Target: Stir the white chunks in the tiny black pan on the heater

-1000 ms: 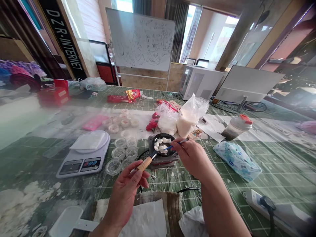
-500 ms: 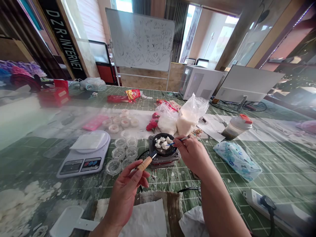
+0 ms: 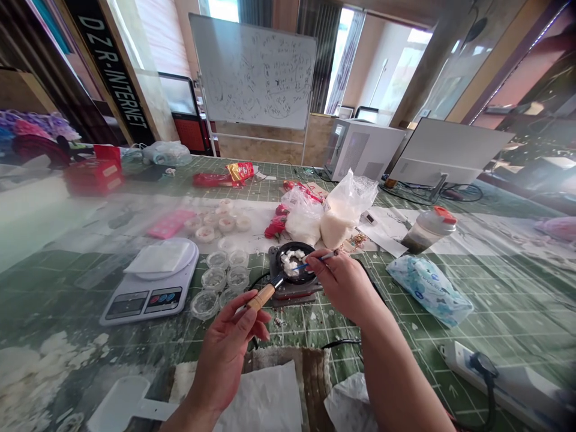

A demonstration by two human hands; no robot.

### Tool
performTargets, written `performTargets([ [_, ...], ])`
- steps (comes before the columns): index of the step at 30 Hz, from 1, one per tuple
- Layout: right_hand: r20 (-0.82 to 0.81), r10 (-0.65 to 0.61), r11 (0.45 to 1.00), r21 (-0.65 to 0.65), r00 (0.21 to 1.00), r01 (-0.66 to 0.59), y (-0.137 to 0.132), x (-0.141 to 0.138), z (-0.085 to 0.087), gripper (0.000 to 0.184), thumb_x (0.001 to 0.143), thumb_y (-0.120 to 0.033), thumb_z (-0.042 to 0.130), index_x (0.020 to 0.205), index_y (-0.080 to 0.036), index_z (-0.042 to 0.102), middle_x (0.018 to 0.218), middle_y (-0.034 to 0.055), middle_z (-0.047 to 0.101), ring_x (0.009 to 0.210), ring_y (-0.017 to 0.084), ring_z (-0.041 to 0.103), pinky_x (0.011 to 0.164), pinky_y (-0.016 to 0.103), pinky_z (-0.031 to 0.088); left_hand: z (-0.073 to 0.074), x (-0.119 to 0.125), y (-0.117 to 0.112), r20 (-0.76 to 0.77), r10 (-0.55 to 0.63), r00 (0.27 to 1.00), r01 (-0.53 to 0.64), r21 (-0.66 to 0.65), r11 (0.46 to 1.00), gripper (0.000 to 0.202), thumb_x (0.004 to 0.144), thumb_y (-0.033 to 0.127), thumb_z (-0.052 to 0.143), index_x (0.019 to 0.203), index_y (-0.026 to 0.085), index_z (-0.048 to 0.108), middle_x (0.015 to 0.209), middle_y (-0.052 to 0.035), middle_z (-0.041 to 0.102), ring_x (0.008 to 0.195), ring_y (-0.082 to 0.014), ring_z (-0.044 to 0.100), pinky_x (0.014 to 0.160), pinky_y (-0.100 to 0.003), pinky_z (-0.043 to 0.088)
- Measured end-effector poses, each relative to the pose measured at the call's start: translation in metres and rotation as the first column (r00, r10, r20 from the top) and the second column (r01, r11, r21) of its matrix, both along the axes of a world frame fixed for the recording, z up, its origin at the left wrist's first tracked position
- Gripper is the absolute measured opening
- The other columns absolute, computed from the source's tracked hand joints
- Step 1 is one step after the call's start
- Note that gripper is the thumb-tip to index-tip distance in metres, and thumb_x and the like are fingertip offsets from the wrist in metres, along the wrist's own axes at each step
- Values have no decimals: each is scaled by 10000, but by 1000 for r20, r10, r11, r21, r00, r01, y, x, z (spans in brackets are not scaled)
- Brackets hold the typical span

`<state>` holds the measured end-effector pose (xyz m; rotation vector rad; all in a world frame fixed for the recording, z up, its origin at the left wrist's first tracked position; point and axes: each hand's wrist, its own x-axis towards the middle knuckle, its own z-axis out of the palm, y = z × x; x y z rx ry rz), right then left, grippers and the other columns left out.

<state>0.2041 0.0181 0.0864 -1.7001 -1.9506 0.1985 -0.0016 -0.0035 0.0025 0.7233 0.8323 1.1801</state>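
My left hand (image 3: 229, 339) is closed around the wooden handle (image 3: 261, 296) of a small black frying pan (image 3: 310, 278). The pan rests on a small grey hot plate (image 3: 294, 294). White chunks (image 3: 290, 268), wax-like in look, lie inside it, several of them in a loose ring. Between the fingers of my right hand (image 3: 344, 282) is a thin blue stick (image 3: 302, 266), its tip among the chunks at the pan's left side. Whether the stick's far end is a brush is too small to tell.
Clear plastic cups (image 3: 213, 278) and a kitchen scale (image 3: 155, 282) stand left. Behind the pan are bags of white granules (image 3: 337, 219). To the right lie a tissue pack (image 3: 429, 288), a shaker bottle (image 3: 429, 231) and a power strip (image 3: 468, 363). A cloth (image 3: 317, 372) lies in front.
My right hand has moved slightly left, carrying the stick's tip across the pan. The white chunks have shifted from a scattered cluster into a looser ring. My left hand still grips the handle.
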Motion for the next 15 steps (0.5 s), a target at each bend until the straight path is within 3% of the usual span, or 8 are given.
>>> performTargets([
  [4,34,-75,997,33,997,74,1,1,-2,312,915,-301,380,780,-173,631,797,42,677,721,161,597,655,258,373,0,1,1,0,13,1000,-13,5,1000,285,772,286,652,1044,206,624,725,-35,689,574,-117,583,600,-261,468],
  [9,-9,-9,1000,9,1000,9,2,1,-2,327,916,-294,381,743,-180,633,867,32,680,729,142,602,658,243,377,0,2,1,-5,13,1000,-13,-2,1000,294,760,296,660,1040,210,632,720,-33,688,568,-118,583,603,-265,470],
  [15,24,-62,997,46,998,61,2,3,-2,313,912,-294,382,762,-180,633,821,40,684,705,154,600,646,258,377,-1,2,1,-2,16,1000,-16,2,1000,299,755,297,664,1037,202,638,721,-34,687,572,-123,585,599,-271,469],
])
